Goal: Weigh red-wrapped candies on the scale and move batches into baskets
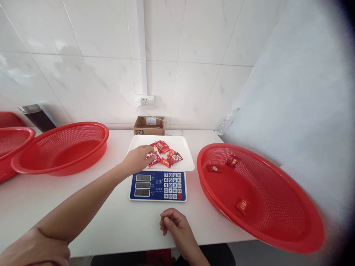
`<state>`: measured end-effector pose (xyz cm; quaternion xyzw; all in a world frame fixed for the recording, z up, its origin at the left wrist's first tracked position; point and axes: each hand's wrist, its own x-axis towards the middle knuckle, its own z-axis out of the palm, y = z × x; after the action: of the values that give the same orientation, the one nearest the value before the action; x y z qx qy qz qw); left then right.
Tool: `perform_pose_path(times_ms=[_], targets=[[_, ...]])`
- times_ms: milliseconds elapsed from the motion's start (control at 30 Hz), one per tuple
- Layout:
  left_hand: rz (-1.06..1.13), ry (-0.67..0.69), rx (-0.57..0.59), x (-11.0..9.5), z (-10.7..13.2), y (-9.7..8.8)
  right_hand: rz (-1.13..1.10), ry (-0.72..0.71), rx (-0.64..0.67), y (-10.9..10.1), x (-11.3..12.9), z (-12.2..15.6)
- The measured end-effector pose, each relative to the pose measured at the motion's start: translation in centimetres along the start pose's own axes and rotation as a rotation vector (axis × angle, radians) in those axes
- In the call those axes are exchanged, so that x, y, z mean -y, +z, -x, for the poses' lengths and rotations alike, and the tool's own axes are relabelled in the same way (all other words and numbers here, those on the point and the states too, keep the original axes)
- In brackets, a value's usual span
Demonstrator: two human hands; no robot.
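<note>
My left hand [141, 159] reaches over the white weighing pan [180, 142] of a digital scale. Its fingers are bent down onto a red wrapped packet [154, 160] at the left of a small group; the fingertips are partly hidden. Beside it on the pan lie several more red packets, among them a dark red one [175, 158] with a white label. Below the pan is the scale's blue keypad panel [158, 186] with three displays. My right hand [177, 226] hovers near the table's front edge, its fingers curled in loosely, and nothing shows in them.
At the right a large red plastic basket [260, 229] holds a few red packets [243, 206]. More red baskets [63, 169] stand at the left, near a dark flask [39, 118]. A small cardboard box [149, 131] sits behind the scale, under a wall socket [145, 101].
</note>
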<state>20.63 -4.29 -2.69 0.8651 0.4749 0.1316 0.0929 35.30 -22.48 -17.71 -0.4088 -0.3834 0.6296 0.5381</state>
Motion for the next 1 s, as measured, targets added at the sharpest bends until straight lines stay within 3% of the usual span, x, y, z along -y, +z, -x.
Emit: perform_pose_path(times_ms=[467,733,1000], targets=[[-0.07,0.341,0.109,-3.0,-1.4,1.3,0.009,-0.008,0.003,0.0,-0.3,0.0],[-0.054,0.326,0.17,-3.8,-2.3,1.4,0.003,-0.008,-0.001,-0.1,-0.3,-0.1],[0.141,0.178,0.007,-2.4,-1.8,-2.3,-0.004,0.0,0.0,-0.1,-0.2,0.0]])
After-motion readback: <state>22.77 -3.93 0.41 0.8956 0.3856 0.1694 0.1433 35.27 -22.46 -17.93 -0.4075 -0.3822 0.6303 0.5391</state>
